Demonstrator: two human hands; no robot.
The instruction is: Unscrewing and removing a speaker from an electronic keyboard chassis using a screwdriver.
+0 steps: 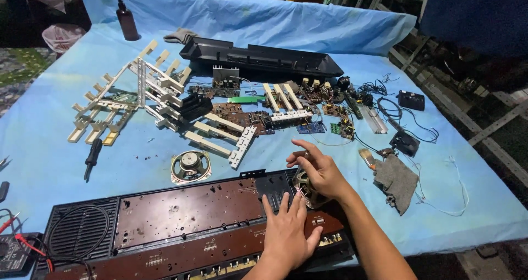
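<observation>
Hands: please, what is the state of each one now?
Left hand: open, flat on the brown circuit board.
Right hand: closed around a round speaker.

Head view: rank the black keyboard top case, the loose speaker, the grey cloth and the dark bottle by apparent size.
1. black keyboard top case
2. grey cloth
3. loose speaker
4. dark bottle, though it stands farthest away, so its rank against the speaker is unsure.
</observation>
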